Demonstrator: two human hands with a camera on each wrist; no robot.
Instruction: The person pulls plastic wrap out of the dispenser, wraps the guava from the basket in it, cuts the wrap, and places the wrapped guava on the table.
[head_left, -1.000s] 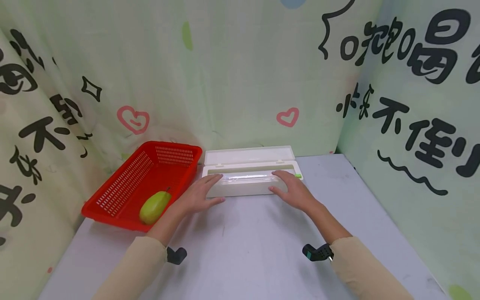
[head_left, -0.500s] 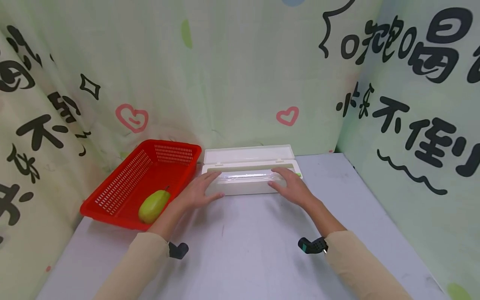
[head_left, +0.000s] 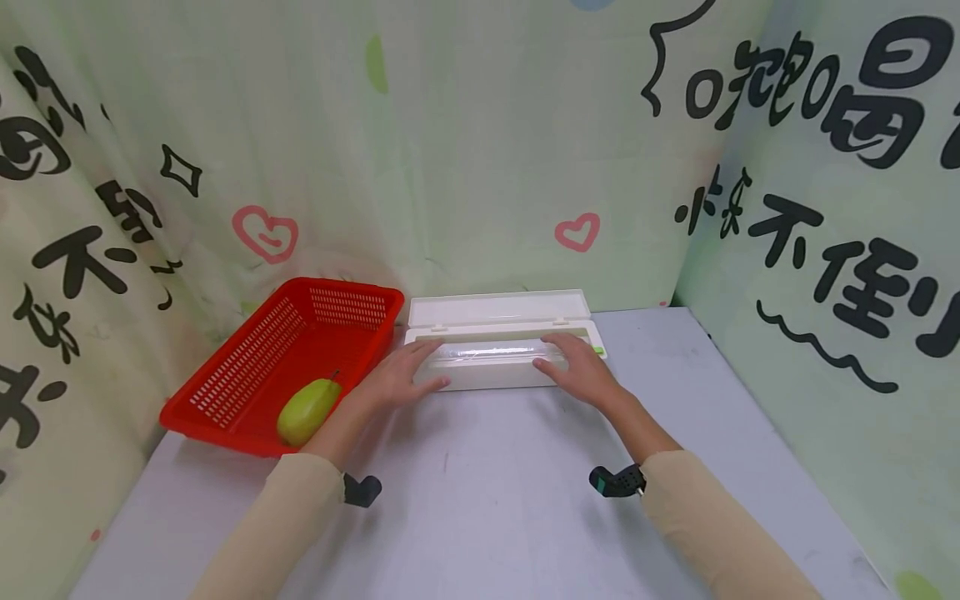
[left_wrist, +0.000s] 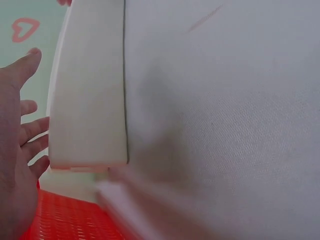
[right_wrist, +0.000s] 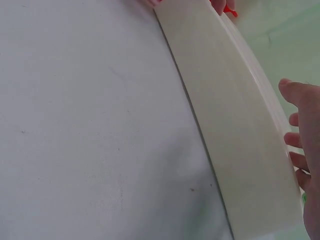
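A long white cling film dispenser (head_left: 495, 380) stands at the back of the table, its lid (head_left: 498, 311) raised. Inside lies a clear roll of film (head_left: 491, 351), and a small green piece (head_left: 598, 350) shows at the right end. My left hand (head_left: 396, 377) is at the dispenser's left end, thumb in front and fingertips reaching over the top edge. At the other end my right hand (head_left: 583, 372) mirrors it, thumb apart from loosely bent fingers. Both wrist views show the fingers (left_wrist: 35, 131) along the upper edge of the dispenser's plain front wall (right_wrist: 225, 110).
Left of the dispenser, a red plastic basket (head_left: 247, 367) holds a green pear (head_left: 308, 412). My left forearm passes in front of its near right corner. A printed curtain (head_left: 480, 167) hangs behind the white table (head_left: 487, 517) and along both sides.
Both wrists have shifted slightly inward and forward, while the hands stay at the ends of the dispenser. The dispenser, basket and pear stay in place; the head view tilts a little.
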